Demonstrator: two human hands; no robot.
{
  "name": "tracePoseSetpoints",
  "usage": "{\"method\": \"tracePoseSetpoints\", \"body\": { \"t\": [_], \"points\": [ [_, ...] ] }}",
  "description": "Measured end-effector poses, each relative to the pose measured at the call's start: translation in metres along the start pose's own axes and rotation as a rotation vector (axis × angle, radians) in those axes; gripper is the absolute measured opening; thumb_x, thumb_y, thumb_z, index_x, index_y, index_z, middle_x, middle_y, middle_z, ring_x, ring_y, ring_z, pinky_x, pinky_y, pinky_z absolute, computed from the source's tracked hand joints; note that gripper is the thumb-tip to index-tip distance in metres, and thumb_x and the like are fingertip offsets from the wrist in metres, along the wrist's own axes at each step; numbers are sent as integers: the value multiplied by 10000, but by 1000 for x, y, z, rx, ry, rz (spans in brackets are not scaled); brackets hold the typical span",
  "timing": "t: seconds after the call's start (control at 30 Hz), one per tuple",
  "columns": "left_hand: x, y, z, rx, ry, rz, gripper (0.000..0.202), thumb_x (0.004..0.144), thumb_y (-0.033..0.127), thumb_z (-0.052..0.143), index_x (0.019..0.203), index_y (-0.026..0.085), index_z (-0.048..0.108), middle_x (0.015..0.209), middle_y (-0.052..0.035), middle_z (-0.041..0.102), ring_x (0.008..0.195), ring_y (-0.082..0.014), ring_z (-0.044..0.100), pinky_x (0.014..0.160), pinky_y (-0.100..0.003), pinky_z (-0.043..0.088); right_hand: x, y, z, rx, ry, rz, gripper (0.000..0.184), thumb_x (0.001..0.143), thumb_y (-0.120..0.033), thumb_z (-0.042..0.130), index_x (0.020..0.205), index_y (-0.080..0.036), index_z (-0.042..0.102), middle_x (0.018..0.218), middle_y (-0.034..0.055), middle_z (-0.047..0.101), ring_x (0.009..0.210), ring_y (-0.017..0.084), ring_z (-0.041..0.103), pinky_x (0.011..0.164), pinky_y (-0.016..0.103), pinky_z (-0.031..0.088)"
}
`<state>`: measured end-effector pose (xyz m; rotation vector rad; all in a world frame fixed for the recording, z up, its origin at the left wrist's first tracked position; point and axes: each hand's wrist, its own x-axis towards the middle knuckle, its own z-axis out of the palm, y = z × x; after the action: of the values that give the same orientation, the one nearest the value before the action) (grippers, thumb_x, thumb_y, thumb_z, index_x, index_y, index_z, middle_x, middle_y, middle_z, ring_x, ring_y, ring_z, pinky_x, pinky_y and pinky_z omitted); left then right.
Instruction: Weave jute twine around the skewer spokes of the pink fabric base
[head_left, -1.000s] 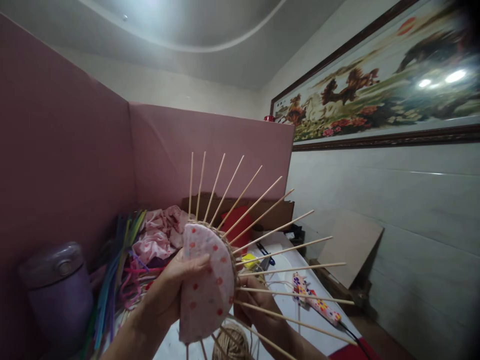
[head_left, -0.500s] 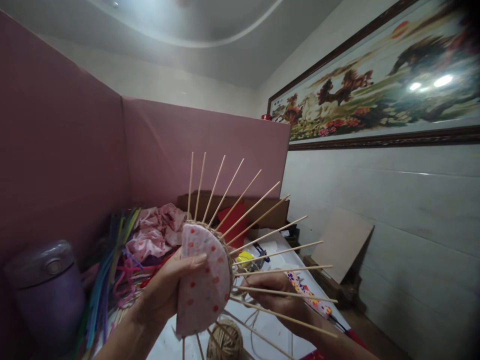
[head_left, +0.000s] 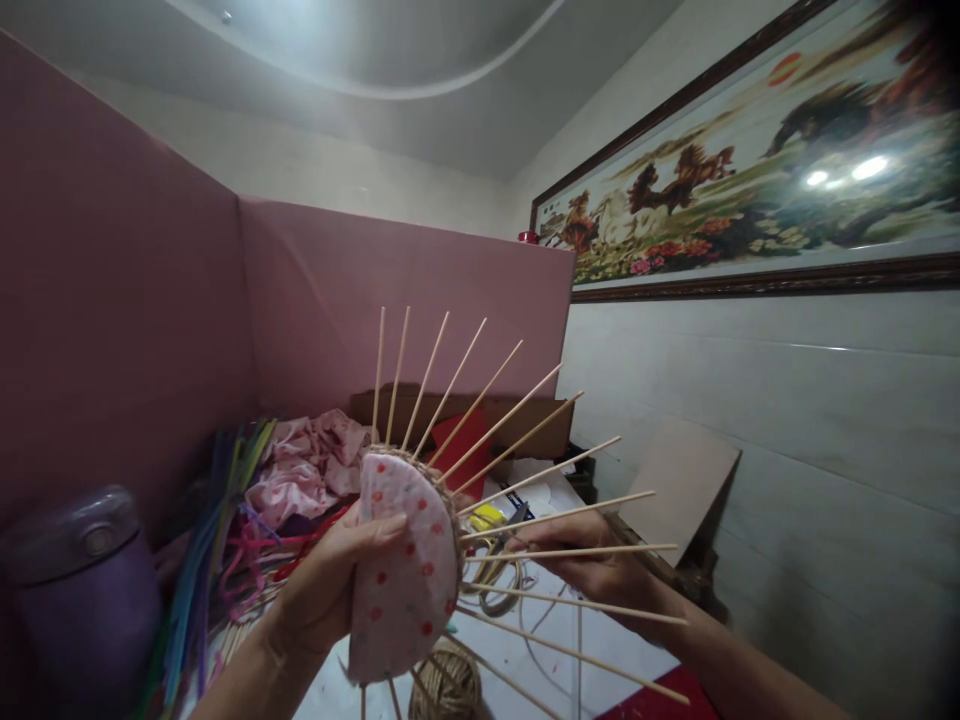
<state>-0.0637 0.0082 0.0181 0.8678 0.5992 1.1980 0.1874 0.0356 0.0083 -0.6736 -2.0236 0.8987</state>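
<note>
Now: panel braced at its flat edge, right hand out among the sticks

Left hand (head_left: pixel 334 570) is closed on the spotted half-round panel (head_left: pixel 401 595), thumb across the front, holding it upright above the tabletop (head_left: pixel 506 652). Gripping near the straight side presumably keeps the curved rim (head_left: pixel 451 497) and its fanned sticks (head_left: pixel 498 424) free for the other hand. Right hand (head_left: pixel 589 555) has its fingers drawn together behind the sticks (cannot tell whether they pinch a strand). Twine ball (head_left: pixel 456 688) sits below the panel, probably for easy feed.

Versus half a second earlier: right hand is further out from the rim and slightly higher; more of the scissors (head_left: pixel 489 574) shows beside the panel. Left grip looks unchanged.
</note>
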Motion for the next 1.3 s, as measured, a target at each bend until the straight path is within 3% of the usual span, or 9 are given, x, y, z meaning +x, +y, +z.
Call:
{"method": "tracePoseSetpoints", "body": {
  "t": [0.13, 0.33, 0.63, 0.8, 0.87, 0.93, 1.1, 1.3],
  "points": [
    [0, 0, -1, -14, -28, -3, 156, 642, 140, 660, 791, 94, 662, 709, -119, 691, 597, -226, 647, 549, -302, 526, -2, -8, 0, -50, 1, -11, 186, 789, -266, 567, 901, -182, 689, 879, 82, 691, 802, 199, 633, 710, 306, 486],
    [2, -3, -4, -78, -66, 1, 198, 622, 142, 687, 817, 111, 669, 741, -104, 698, 615, -211, 651, 561, -287, 527, 2, -15, 7, -137, -165, -44, 244, 831, -293, 496, 915, -156, 679, 898, 94, 675, 823, 187, 615, 731, 291, 469],
    [1, -4, -5, -63, -50, -9, 170, 633, 149, 684, 798, 116, 659, 725, -87, 694, 612, -206, 647, 563, -297, 525, -5, -1, 22, -254, -188, -154, 260, 831, -329, 504, 897, -148, 680, 667, 37, 630, 570, 96, 508, 562, 215, 395],
    [2, -1, -5, -42, -85, -6, 182, 634, 154, 681, 809, 114, 652, 726, -92, 693, 604, -216, 647, 550, -304, 523, -6, -10, 11, -223, -228, -101, 251, 828, -318, 508, 919, -157, 677, 699, 46, 646, 611, 108, 541, 585, 217, 413],
    [1, 1, -5, -49, -65, 6, 202, 620, 149, 690, 816, 122, 646, 723, -85, 693, 599, -217, 647, 541, -304, 523, -5, -11, -4, -179, -169, -24, 246, 823, -324, 513, 904, -157, 674, 744, 52, 647, 655, 120, 554, 588, 218, 420],
    [0, 3, -5, -61, -28, 16, 221, 614, 141, 692, 828, 134, 637, 719, -76, 692, 604, -219, 648, 541, -308, 525, -5, -11, -22, -184, -20, 9, 245, 810, -340, 527, 782, -146, 673, 646, 25, 593, 579, 100, 499, 504, 198, 374],
    [1, 5, -6, -21, 3, 18, 201, 637, 143, 669, 831, 121, 619, 710, -88, 689, 572, -220, 643, 533, -319, 523, -5, -18, -60, -215, 213, -17, 257, 788, -367, 546, 661, -148, 589, 579, -9, 475, 533, 88, 401, 464, 208, 309],
    [5, 3, -9, 48, 0, 9, 186, 667, 154, 644, 846, 113, 612, 689, -105, 688, 570, -228, 643, 520, -322, 518, -8, -32, -63, -169, 415, -171, 121, 749, -271, 613, 675, -181, 581, 580, -20, 470, 538, 89, 405, 467, 208, 322]
  ]
}}
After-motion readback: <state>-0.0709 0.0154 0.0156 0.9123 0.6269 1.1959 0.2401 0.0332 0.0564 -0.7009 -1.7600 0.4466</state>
